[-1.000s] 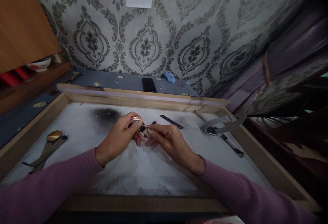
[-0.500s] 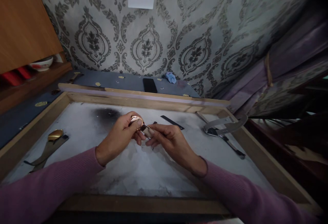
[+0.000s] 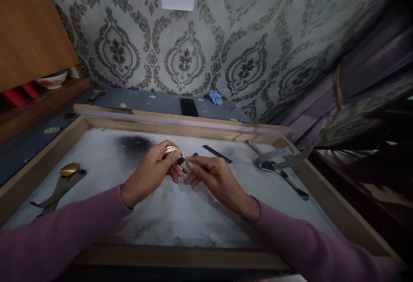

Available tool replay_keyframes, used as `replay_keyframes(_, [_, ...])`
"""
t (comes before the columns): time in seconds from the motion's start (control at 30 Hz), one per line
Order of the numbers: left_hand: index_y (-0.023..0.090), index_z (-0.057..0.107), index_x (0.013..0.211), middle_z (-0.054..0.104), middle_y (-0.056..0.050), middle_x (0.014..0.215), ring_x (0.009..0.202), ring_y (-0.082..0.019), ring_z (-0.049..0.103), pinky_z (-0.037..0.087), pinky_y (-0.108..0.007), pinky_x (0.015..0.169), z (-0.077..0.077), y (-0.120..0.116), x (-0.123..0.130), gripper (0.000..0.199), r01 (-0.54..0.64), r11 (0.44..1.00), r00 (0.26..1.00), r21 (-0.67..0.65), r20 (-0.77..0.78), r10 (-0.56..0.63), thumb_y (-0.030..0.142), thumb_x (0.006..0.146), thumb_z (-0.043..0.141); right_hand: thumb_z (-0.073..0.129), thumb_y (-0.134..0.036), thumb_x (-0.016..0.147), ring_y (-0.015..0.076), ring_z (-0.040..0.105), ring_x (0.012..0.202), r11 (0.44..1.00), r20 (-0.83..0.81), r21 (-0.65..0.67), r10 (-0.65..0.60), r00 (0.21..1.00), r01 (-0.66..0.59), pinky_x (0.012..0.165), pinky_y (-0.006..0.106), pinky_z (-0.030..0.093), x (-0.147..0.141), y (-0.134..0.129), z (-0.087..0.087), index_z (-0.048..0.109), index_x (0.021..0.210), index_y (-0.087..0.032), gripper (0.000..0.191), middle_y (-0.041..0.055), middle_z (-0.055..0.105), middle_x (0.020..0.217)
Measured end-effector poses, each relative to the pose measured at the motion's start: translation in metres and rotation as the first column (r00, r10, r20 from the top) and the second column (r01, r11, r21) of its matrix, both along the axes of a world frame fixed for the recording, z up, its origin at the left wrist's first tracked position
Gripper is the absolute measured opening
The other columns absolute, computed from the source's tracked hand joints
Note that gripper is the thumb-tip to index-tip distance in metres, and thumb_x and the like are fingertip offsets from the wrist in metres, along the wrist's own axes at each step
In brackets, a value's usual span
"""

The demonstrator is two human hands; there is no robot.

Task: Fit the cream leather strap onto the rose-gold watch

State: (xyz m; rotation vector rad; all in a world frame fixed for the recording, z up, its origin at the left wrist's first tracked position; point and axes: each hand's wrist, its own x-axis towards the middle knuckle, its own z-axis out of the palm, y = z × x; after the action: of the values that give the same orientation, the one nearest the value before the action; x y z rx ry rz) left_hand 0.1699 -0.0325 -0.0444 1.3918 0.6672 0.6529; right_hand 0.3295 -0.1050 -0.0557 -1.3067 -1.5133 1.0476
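Note:
Near the middle of the view, above the white tray floor, my left hand (image 3: 151, 168) grips a round watch case (image 3: 171, 150) with a rose-gold rim between thumb and fingers. A short strap piece (image 3: 186, 165) extends from the case toward the right. My right hand (image 3: 216, 178) pinches that strap piece, its fingers close to those of my left hand. Part of a thin dark item shows behind the right fingers, too small to make out.
A wooden-framed tray (image 3: 183, 123) surrounds the work surface. At left lies a gold watch (image 3: 70, 169) with a strap; at right, a watch with a grey strap (image 3: 279, 157). A dark strip (image 3: 217, 153) lies behind my hands. Beyond the frame are a black phone (image 3: 189, 107) and blue cloth (image 3: 215, 97).

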Motion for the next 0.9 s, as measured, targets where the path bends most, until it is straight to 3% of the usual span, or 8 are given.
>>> replay_keyframes(0.4, [0.013, 0.051, 0.080, 0.057, 0.003, 0.060, 0.048, -0.007, 0.055, 0.045, -0.017, 0.045, 0.004, -0.002, 0.002, 0.012, -0.024, 0.997, 1.000, -0.070, 0.017, 0.025, 0.019, 0.090, 0.047, 0.052, -0.048, 0.091, 0.0130, 0.068, 0.062, 0.999, -0.014, 0.052, 0.002, 1.000, -0.001, 0.055, 0.020, 0.054, -0.001, 0.001, -0.006, 0.068, 0.086, -0.013, 0.038, 0.0049, 0.067, 0.073])
replay_keyframes(0.7, [0.015, 0.049, 0.082, 0.058, 0.003, 0.057, 0.048, -0.008, 0.057, 0.046, -0.018, 0.046, -0.006, -0.001, 0.000, 0.013, -0.005, 0.998, 1.000, 0.070, 0.022, 0.003, 0.023, 0.091, 0.046, 0.055, -0.052, 0.088, 0.0127, 0.067, 0.062, 0.999, -0.131, -0.034, 0.006, 0.991, -0.011, 0.052, 0.020, 0.055, -0.002, 0.002, -0.010, 0.067, 0.091, -0.013, 0.041, 0.0054, 0.068, 0.077])
replay_keyframes(0.9, [0.015, 0.049, 0.082, 0.059, 0.003, 0.057, 0.047, -0.008, 0.057, 0.046, -0.018, 0.045, -0.005, -0.003, 0.000, 0.012, -0.011, 0.994, 1.000, 0.104, 0.022, 0.009, 0.023, 0.091, 0.046, 0.050, -0.052, 0.091, 0.0106, 0.063, 0.055, 0.999, -0.046, 0.037, -0.010, 0.999, 0.011, 0.053, 0.020, 0.053, -0.005, 0.001, -0.008, 0.063, 0.082, -0.014, 0.041, 0.0027, 0.063, 0.067])
